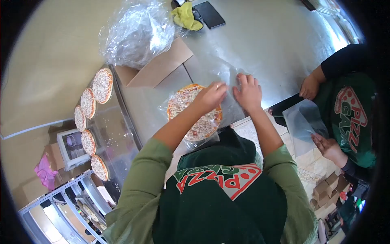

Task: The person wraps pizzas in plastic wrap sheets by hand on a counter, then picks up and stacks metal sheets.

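Note:
A round pizza (180, 106) topped with shredded cheese lies on the metal table close to my apron, inside a clear plastic bag (229, 110) whose loose end spreads to the right. My left hand (210, 96) is closed above the pizza's right side, its fingers pinching what looks like the bag's film. Just right of it, my right hand (248, 92) rests on the loose plastic with its fingers stretched out. The film is transparent, so its exact edges are hard to follow.
Several cheese-topped pizzas (102, 86) line the left. A cardboard box (162, 65) stands beyond my pizza, with a heap of clear plastic (138, 34) behind it. A phone (209, 14) and yellow cloth (187, 17) lie farther back. At right, another person holds a clear bag (304, 126).

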Demonstrator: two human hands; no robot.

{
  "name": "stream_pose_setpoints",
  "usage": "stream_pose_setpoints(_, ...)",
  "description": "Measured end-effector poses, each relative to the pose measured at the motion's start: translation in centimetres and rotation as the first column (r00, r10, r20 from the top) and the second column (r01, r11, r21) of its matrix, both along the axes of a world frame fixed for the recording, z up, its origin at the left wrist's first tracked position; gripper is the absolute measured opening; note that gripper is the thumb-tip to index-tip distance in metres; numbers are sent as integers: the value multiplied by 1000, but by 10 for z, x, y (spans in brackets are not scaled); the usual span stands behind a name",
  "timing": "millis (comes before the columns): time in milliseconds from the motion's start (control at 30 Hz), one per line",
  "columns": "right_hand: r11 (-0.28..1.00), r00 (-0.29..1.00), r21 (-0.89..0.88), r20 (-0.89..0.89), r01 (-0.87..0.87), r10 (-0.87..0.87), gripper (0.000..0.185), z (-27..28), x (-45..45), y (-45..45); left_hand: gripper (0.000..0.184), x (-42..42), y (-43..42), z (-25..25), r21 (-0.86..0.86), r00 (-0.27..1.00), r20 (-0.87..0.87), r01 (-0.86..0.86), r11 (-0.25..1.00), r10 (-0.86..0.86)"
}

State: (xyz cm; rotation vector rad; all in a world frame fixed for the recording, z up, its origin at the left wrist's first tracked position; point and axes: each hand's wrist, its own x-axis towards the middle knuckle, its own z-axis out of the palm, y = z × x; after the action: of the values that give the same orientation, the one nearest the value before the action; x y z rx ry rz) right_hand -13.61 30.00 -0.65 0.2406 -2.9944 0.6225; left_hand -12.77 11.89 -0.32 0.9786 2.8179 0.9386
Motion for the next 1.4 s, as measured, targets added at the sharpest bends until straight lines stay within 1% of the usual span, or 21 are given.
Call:
stream_pose_setpoints(133,991,993,-112,100,76,-65,27,-11,-16,29,84,-48,32,-13,-295,998,67,23,955,-4)
stream_pose_setpoints(167,988,981,-50,137,144,-136,19,-12,-18,40,95,-54,36,-11,-375,993,115,23,927,22)
stream_pose_setpoints(233,976,954,-79,242,201,-177,17,-11,-24,65,118,-64,42,-6,-487,981,184,39,872,59)
stream_pose_setpoints(267,969,937,-92,291,230,-195,16,-11,-27,77,118,-67,45,-5,-539,977,199,41,841,80)
stream_pose_setpoints(300,945,931,-235,336,228,-141,23,-2,-26,82,118,-71,51,9,-588,972,211,43,808,101)
stream_pose_setpoints(400,929,894,-280,436,241,-101,36,18,-14,68,113,-76,60,20,-652,967,203,17,758,152)
stream_pose_setpoints(433,953,913,-234,399,191,-85,35,10,-14,69,110,-76,59,24,-664,966,194,0,748,171)
stream_pose_setpoints(533,861,916,-421,383,286,-117,23,-22,-16,82,87,-59,43,57,-186,962,-231,-191,964,146)
stream_pose_setpoints(600,815,935,-497,323,298,-145,19,-11,-12,75,61,-22,-2,91,44,910,-409,-56,997,70)
stream_pose_setpoints(667,813,966,-526,198,250,-168,20,-6,-11,68,50,42,-61,66,77,802,-598,44,996,11)
stream_pose_setpoints(733,822,982,-540,135,182,-129,20,16,-8,46,47,100,-104,29,3,963,-264,-48,999,47)
stream_pose_setpoints(833,889,996,-451,9,-79,93,23,91,27,-9,53,114,-110,12,-86,972,-46,-232,969,229)
stream_pose_setpoints(933,822,896,-357,-158,-445,416,36,100,75,-59,58,89,-99,9,-263,949,-46,-313,913,312)
stream_pose_setpoints(1000,823,860,-295,6,-486,510,48,78,104,-81,57,79,-94,-1,-339,946,-51,-318,885,320)
stream_pose_setpoints(1033,826,844,-212,11,-522,536,50,65,112,-89,56,76,-94,-6,-376,944,-54,-321,870,325)
stream_pose_setpoints(1133,807,806,-26,46,-590,590,54,27,130,-105,51,72,-102,-18,-175,924,-2,-378,909,383)
stream_pose_setpoints(1167,806,805,-6,60,-591,591,55,18,134,-109,50,69,-112,-26,67,869,114,-489,869,481)
stream_pose_setpoints(1200,807,805,12,72,-590,588,55,13,136,-112,50,65,-124,-27,287,809,250,-587,757,532)
stream_pose_setpoints(1267,808,804,22,116,-589,583,53,6,141,-113,49,65,-136,-31,461,750,259,-650,604,609)
stream_pose_setpoints(1333,808,803,40,149,-588,577,51,6,145,-115,50,71,-136,4,437,703,-36,-628,644,710)
stream_pose_setpoints(1400,801,798,68,173,-595,578,51,9,148,-117,52,75,-112,15,94,913,-177,-357,929,369)
